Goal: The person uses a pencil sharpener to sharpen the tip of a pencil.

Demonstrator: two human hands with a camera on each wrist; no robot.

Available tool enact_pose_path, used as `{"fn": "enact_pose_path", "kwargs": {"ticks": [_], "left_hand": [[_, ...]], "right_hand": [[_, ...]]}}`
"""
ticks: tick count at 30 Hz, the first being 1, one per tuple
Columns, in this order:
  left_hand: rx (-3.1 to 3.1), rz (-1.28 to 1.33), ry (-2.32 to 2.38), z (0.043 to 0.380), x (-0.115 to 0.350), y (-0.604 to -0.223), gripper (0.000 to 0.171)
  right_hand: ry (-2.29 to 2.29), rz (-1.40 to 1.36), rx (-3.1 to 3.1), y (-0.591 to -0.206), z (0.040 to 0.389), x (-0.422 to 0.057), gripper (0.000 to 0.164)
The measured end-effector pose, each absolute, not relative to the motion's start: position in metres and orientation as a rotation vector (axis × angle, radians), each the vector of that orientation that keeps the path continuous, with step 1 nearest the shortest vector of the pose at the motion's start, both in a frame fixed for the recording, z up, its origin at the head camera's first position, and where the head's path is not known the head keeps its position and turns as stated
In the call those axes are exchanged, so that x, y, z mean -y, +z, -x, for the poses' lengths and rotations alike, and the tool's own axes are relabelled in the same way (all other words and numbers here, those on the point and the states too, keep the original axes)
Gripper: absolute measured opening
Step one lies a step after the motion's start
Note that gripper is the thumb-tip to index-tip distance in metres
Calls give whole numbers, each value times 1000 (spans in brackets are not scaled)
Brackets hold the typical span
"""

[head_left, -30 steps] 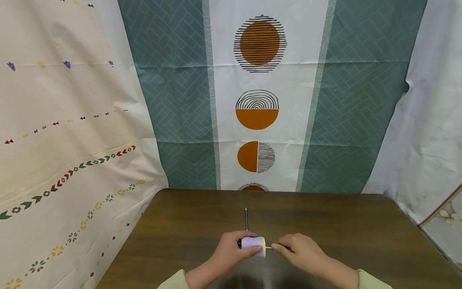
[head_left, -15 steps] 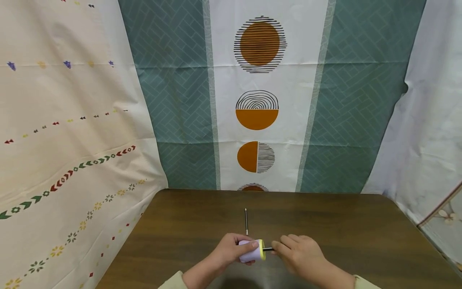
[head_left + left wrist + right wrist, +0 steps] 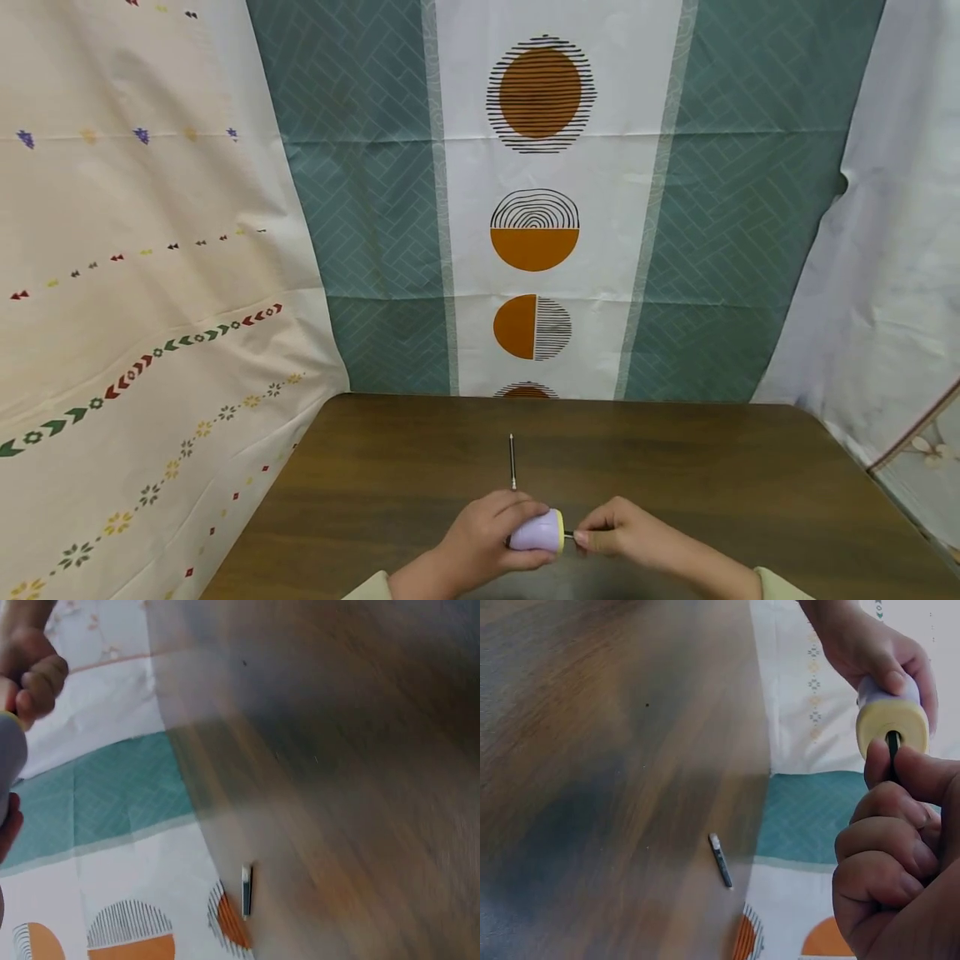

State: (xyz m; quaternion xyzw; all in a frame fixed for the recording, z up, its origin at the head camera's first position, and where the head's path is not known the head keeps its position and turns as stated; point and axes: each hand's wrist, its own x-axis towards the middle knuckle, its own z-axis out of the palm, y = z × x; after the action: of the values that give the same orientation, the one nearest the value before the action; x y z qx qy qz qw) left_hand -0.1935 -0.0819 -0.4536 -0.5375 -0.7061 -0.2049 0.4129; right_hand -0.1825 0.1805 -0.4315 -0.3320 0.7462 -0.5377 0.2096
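Observation:
My left hand (image 3: pixel 483 537) grips a lilac, barrel-shaped pencil sharpener (image 3: pixel 538 533) with a yellow end, held above the table and lying sideways. That yellow end faces my right hand (image 3: pixel 626 536). In the right wrist view, thumb and forefinger pinch a dark pencil (image 3: pixel 893 754) whose front part sits inside the round hole of the sharpener (image 3: pixel 889 720); its tip is hidden there. The other fingers of the right hand are curled in. Just a sliver of sharpener (image 3: pixel 10 754) shows at the edge of the left wrist view.
A second dark pencil (image 3: pixel 513 461) with a pale end lies on the brown wooden table (image 3: pixel 675 467), beyond the left hand. Patterned cloth (image 3: pixel 375 250) hangs behind the table, with more cloth (image 3: pixel 172 333) along the left and right sides.
Both hands have come slightly closer to me with the sharpener and pencil. The sharpener has turned in the left hand's grip, and less of the right hand's pencil shows. The table pencil stays put.

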Motion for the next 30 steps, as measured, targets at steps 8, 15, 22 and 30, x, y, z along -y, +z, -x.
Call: {"fn": "enact_pose_path", "kwargs": {"ticks": [8, 15, 22, 30], "left_hand": [[1763, 1399, -471, 195, 86, -452, 60], [2526, 754, -1825, 187, 81, -441, 32], [2515, 313, -2422, 187, 71, -435, 41], [2539, 492, -2231, 178, 71, -436, 32]], "right_hand": [[-1478, 663, -1832, -429, 184, -178, 50], [-857, 1480, -3084, -433, 180, -167, 38], [-283, 2077, -3605, -438, 183, -161, 43], [-399, 2071, -3577, -444, 183, -161, 46]]}}
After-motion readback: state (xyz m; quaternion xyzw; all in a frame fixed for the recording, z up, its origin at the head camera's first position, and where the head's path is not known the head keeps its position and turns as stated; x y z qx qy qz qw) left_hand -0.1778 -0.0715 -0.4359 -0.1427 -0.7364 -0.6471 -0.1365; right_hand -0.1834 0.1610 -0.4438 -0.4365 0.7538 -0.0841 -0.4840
